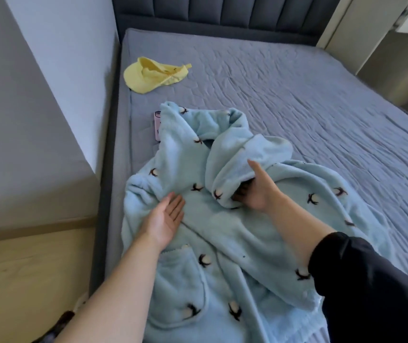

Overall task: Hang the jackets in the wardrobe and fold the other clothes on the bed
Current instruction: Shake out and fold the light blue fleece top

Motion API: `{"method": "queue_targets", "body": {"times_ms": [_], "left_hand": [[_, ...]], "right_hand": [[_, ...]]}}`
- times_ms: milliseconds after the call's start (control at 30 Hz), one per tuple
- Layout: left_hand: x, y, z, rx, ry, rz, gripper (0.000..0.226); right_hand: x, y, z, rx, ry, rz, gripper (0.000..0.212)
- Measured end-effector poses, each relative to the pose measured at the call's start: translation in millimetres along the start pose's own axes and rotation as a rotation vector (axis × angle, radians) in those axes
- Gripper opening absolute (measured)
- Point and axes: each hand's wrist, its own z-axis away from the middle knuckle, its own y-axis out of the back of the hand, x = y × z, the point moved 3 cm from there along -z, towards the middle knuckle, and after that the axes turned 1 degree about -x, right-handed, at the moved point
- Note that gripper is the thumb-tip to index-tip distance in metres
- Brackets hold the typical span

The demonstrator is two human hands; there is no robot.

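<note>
Left fingers: straight and close together (pixel 176 206), lying flat on the cloth, gripping nothing.
Left hand: the left hand (pixel 167 220) rests on the chest of the garment, near its left shoulder.
Right fingers: tucked under a folded sleeve (pixel 232 157) and mostly hidden; the thumb lies over the top, so the fold is pinched between them.
Right hand: the right hand (pixel 257 191) holds that sleeve over the middle of the front.
Task's thing: a pale blue fleece top (pixel 222 233) with small dark motifs, spread front-up on the near left part of the bed (pixel 297 95), its patch pocket (pixel 180 280) nearest the person.
Handling: probably soft, thick and light (plush pile, so not slippery). It will likely bulge at folds rather than crease, and needs pressing flat.
Where to hold: best taken at the sleeve cuff and shoulder seam, where the cloth is doubled.
Nearby: a pink-cased phone (pixel 157 125) is partly covered by the collar edge; a yellow cap (pixel 148 75) lies well apart, toward the headboard.
</note>
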Motion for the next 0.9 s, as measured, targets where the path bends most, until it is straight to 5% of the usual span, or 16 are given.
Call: {"method": "queue_targets", "body": {"times_ms": [133, 200, 267, 333, 433, 500, 567, 633, 800, 900], "left_hand": [[10.7, 7.8, 12.7, 0.194, -0.081, -0.143, 0.044], [14.0, 14.8, 13.7, 0.265, -0.014, 0.065, 0.045], [15.2, 12.4, 12.6, 0.083, 0.082, 0.252, 0.043], [20.1, 7.5, 16.5, 0.02, 0.16, 0.337, 0.042], [39.2, 17.6, 27.1, 0.066, 0.098, 0.207, 0.043], [45.5, 31.8, 28.3, 0.117, 0.085, 0.194, 0.046], [50.4, 42.4, 30.7, 0.141, 0.111, 0.123, 0.052], [54.8, 34.2, 36.5, 0.004, 0.132, 0.113, 0.055], [51.4, 3.0, 47.9, -0.059, 0.086, -0.659, 0.038], [35.3, -6.2, 44.1, -0.108, -0.025, -0.968, 0.031]], "right_hand": [[-31.9, -7.4, -0.9, 0.277, 0.216, -0.08, 0.041], [-51.1, -15.1, 10.6, 0.529, 0.404, 0.237, 0.032], [-60.1, -31.7, 27.2, 0.594, 0.639, 0.556, 0.017], [-51.2, -52.7, 53.9, 0.469, 0.96, 0.895, 0.023], [-2.0, -60.4, 83.1, -0.051, 1.323, 1.522, 0.021], [32.6, -38.1, 82.5, -0.374, 1.182, 1.856, 0.034], [56.4, -6.4, 78.0, -0.447, 0.866, 2.001, 0.036], [62.5, 13.8, 74.5, -0.253, 0.564, 1.641, 0.041], [29.1, 30.0, 53.1, 0.523, 0.44, 0.673, 0.031], [9.8, 29.0, 29.2, 0.516, 0.249, 0.292, 0.017]]}}
